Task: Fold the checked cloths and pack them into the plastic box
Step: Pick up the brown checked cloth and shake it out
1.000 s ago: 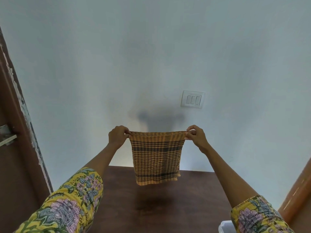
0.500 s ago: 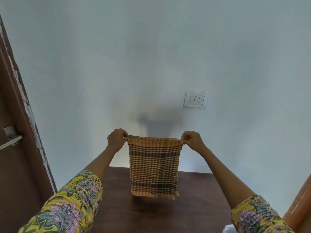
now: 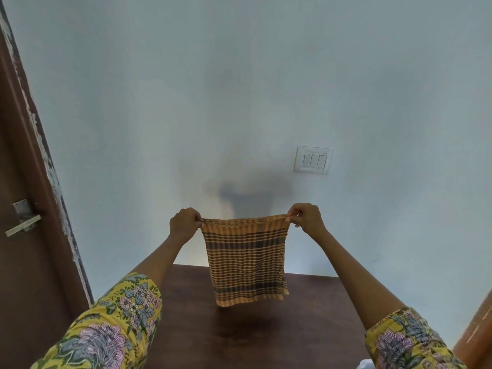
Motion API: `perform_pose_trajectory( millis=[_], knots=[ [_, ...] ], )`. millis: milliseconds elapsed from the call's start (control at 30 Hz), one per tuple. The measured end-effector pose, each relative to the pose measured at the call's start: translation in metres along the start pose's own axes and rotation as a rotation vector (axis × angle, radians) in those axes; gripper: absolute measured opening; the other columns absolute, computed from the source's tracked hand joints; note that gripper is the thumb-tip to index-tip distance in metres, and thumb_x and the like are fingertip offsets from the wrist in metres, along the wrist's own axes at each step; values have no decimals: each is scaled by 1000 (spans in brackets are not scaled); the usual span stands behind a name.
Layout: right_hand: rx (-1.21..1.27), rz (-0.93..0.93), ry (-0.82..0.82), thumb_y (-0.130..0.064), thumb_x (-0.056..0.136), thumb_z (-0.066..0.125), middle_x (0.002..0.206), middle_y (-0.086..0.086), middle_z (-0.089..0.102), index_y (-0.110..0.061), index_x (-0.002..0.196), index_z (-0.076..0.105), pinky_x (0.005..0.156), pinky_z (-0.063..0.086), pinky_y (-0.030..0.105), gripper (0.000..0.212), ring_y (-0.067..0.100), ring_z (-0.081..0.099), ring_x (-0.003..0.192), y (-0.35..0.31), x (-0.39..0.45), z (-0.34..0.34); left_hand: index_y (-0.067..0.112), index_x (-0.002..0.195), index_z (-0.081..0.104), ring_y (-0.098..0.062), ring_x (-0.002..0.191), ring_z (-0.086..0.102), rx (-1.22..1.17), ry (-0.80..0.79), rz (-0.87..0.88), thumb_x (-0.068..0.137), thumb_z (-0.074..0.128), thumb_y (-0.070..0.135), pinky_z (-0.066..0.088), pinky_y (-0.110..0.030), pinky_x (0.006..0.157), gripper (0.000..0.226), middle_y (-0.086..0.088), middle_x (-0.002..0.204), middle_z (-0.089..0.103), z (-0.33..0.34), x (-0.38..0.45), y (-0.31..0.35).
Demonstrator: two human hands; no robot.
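Observation:
An orange and dark brown checked cloth [image 3: 246,262] hangs in the air above the dark wooden table [image 3: 266,334], stretched flat by its top edge. My left hand [image 3: 185,223] pinches the cloth's top left corner. My right hand [image 3: 306,218] pinches the top right corner. The cloth's lower edge floats a little above the tabletop. A small white corner of the plastic box [image 3: 366,364] shows at the bottom right, mostly hidden behind my right sleeve.
A pale blue wall rises behind the table, with a white switch plate [image 3: 313,160] on it. A brown door with a metal handle [image 3: 22,225] stands at the left. A wooden edge [image 3: 476,331] crosses the bottom right corner.
The cloth was lowered and narrowed half a second ago, and now my hands hold it slightly wider again. The view has tilted a little, showing more of the door.

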State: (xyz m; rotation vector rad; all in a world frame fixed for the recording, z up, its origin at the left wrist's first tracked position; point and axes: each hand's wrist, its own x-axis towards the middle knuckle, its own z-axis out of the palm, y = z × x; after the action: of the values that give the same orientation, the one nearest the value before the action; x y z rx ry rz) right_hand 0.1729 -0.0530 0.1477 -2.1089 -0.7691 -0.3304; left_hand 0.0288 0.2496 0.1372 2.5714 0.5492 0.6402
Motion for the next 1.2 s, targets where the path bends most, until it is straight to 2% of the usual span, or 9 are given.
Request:
perform_pose_trajectory(
  millis=[200,433,600,700,800,900,1000,1100,1200],
  knots=[
    [-92,-54,82,-6,74,75,84,13,66,0,74,69,74,38,26,8,18,53,80,-2,-2,-1,6,90,72,-24,95,64,3,-1,6,84,68,18,47,-32,80,14,-7,100,71,-1,0,0],
    [224,34,207,4,86,59,84,23,65,2,85,60,55,55,13,2,26,66,69,-21,7,-9,3,88,67,-22,98,59,-49,-7,113,85,66,20,46,-35,84,17,-7,100,68,0,0,4],
    [316,94,343,5,88,56,87,14,61,-6,86,55,55,55,11,11,20,64,69,-28,10,-17,8,57,53,-19,62,48,-117,-107,216,80,64,9,38,-29,61,26,-8,61,54,-11,1,16],
    [294,85,365,6,89,54,88,14,62,-5,86,57,55,54,11,11,23,64,73,-28,10,-18,15,63,40,-11,51,34,-56,-142,231,84,57,7,25,-24,51,28,3,54,40,-14,0,23],
    [249,68,300,10,88,52,86,19,66,2,83,63,59,56,13,15,26,66,75,-25,6,-17,12,78,43,-15,55,41,-20,-197,242,88,47,-2,29,-27,55,18,-3,62,50,-15,2,30],
    [200,59,113,12,85,53,86,26,69,8,79,68,70,60,27,17,27,69,76,-24,-4,-9,10,63,59,-28,82,60,-80,-202,151,76,44,-14,40,-25,70,32,-18,88,68,-17,8,45],
    [215,68,-162,17,83,52,88,34,67,13,82,68,67,59,22,17,5,68,60,-30,-19,9,-4,85,73,-31,98,65,-196,-198,19,75,49,-14,47,-23,72,28,-19,102,70,-20,18,61],
    [142,61,-351,15,82,51,92,30,69,12,87,70,68,56,14,20,-2,65,58,-36,-33,30,-5,95,70,-30,80,69,-336,-181,-40,79,53,-11,58,-23,64,24,-20,101,67,-19,22,75],
    [27,20,-391,5,80,60,94,22,72,5,88,73,70,50,8,16,3,64,67,-40,-41,49,5,77,65,-17,60,65,-432,-99,-45,74,62,-4,58,-46,82,10,-15,83,61,-16,20,85]
  ],
)
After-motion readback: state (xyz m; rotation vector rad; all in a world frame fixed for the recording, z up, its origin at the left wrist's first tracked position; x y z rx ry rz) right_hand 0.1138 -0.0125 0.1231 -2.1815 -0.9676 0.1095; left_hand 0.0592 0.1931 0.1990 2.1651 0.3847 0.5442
